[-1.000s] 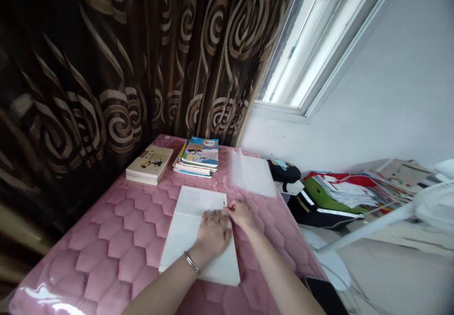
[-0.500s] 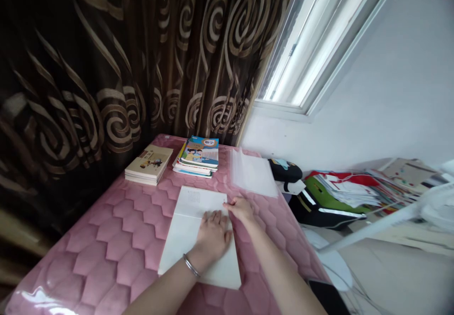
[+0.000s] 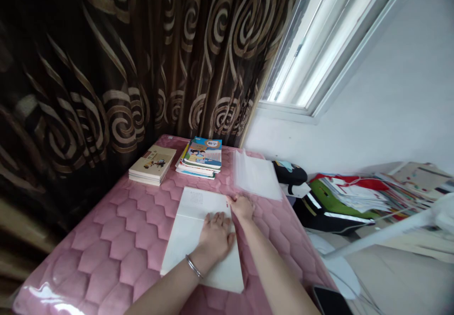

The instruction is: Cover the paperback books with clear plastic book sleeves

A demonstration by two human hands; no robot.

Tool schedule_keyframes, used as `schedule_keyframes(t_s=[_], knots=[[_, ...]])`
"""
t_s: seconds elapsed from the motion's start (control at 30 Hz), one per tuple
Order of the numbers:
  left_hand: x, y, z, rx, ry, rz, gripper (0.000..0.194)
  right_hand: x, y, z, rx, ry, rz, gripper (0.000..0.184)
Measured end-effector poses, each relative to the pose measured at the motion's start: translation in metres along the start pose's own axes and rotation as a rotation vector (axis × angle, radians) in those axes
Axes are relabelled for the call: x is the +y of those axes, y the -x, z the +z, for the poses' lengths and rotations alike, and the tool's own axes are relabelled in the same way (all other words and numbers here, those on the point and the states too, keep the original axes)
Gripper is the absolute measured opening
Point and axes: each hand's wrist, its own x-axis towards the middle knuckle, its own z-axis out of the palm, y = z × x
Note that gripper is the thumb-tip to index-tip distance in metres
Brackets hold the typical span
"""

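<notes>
A pale open book (image 3: 180, 246) lies on the pink padded surface in front of me, with a crease across it and small print on its far part. My left hand (image 3: 215, 234), with a silver bangle at the wrist, rests flat on the book, fingers spread. At the book's far right edge, my right hand (image 3: 242, 207) is closed, its thumb on the page near a small red mark. The fingers curl at the edge and are partly hidden.
Beyond the book are a stack of beige books (image 3: 152, 164), a pile of colourful textbooks (image 3: 202, 156) and clear plastic sheets (image 3: 258, 175). A phone (image 3: 331, 300) lies near right. Bags and papers (image 3: 349, 194) and a white stand (image 3: 379, 234) stand off the right edge.
My right thumb has shifted slightly along the book's right edge, and more of the red mark shows. The left hand stays flat on the book. The whole view has shifted a little.
</notes>
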Motion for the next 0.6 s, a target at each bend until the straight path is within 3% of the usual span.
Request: schedule_keyframes(t_s=[0.37,0.6], knots=[[-0.001,0.001,0.005,0.061,-0.040,0.013,0.054,0.025,0.034,0.004,-0.050,-0.098,-0.181,0.021],[-0.001,0.001,0.007,0.065,-0.044,0.012,0.054,0.028,0.025,0.007,-0.076,-0.114,-0.175,0.024]])
